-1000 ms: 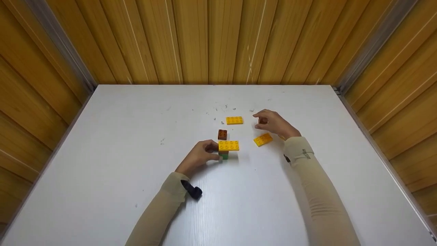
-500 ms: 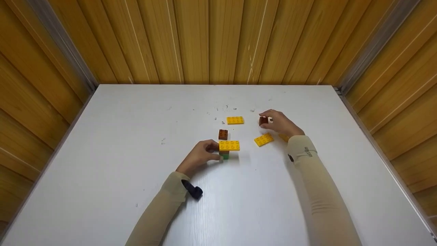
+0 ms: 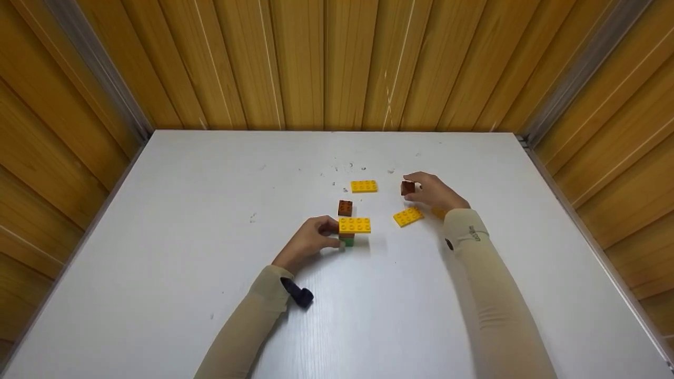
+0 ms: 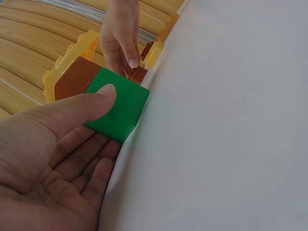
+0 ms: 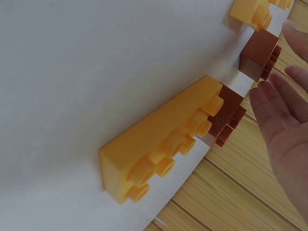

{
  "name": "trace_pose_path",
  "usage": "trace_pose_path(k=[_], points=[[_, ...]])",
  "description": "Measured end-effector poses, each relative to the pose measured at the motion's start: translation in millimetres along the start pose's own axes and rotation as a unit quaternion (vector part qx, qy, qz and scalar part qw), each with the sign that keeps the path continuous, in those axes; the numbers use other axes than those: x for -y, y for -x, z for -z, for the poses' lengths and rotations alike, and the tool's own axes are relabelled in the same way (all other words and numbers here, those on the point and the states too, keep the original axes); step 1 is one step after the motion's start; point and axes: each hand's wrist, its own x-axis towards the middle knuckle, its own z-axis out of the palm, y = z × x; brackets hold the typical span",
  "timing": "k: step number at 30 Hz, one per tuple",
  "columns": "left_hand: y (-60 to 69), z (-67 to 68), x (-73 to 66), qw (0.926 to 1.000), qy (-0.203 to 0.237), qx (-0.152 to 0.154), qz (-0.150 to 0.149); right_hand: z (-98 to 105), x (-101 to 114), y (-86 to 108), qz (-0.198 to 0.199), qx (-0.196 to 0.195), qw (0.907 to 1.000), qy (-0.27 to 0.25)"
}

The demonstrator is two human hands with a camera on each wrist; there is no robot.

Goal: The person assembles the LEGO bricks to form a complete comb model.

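In the head view, my left hand [image 3: 308, 238] holds a small stack with its thumb and fingers. It has a green brick [image 4: 120, 103] at the base, a brown brick [image 4: 77, 79] above it and a yellow plate brick [image 3: 355, 225] across the top. My thumb presses the green face. My right hand [image 3: 434, 190] has its thumb and fingers spread around a loose brown brick [image 3: 408, 188]. In the right wrist view, a gap shows between that hand's thumb and the brown brick [image 5: 260, 53], which appears to stand on the table.
Another brown brick [image 3: 345, 208] lies just behind the stack. Yellow bricks lie at the back [image 3: 364, 186], left of my right wrist [image 3: 408, 216] and partly under it [image 3: 438, 212]. Wood-look panels [image 3: 305, 63] enclose the white table [image 3: 200, 210].
My right hand has drawn back slightly to the right, uncovering more of the brown brick at its fingertips. The left hand and its stack have stayed in place.
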Motion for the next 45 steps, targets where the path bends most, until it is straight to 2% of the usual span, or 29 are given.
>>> trace_pose_path(k=[6, 12, 16, 25, 31, 40, 45], points=[[-0.6, 0.2, -0.2, 0.9998, 0.016, 0.004, -0.005, -1, -3, 0.9, 0.01, -0.005, 0.9999, -0.004], [-0.5, 0.3, -0.7, 0.9999, 0.009, 0.002, -0.01, -3, -4, 2.1, 0.029, -0.007, 0.9995, 0.006], [-1.0, -0.2, -0.7, 1.0, 0.005, 0.0, -0.007, -4, -4, 2.3, 0.035, -0.004, 0.9993, -0.012], [-1.4, -0.1, -0.9, 0.9998, 0.018, 0.0, -0.002, -7, -2, -1.0, -0.014, -0.01, 0.9983, -0.055], [-1.5, 0.0, -2.0, 1.0, -0.001, -0.001, -0.003, -11, -3, 1.0, -0.008, -0.02, 0.9961, -0.086], [-1.9, 0.4, 1.3, 0.9998, -0.016, -0.008, -0.01, -17, -1, 0.1, -0.028, -0.028, 0.9964, -0.074], [-2.6, 0.9, 0.6, 0.9998, -0.019, -0.005, -0.009, -18, -2, -2.1, -0.023, -0.016, 0.9964, -0.081]])
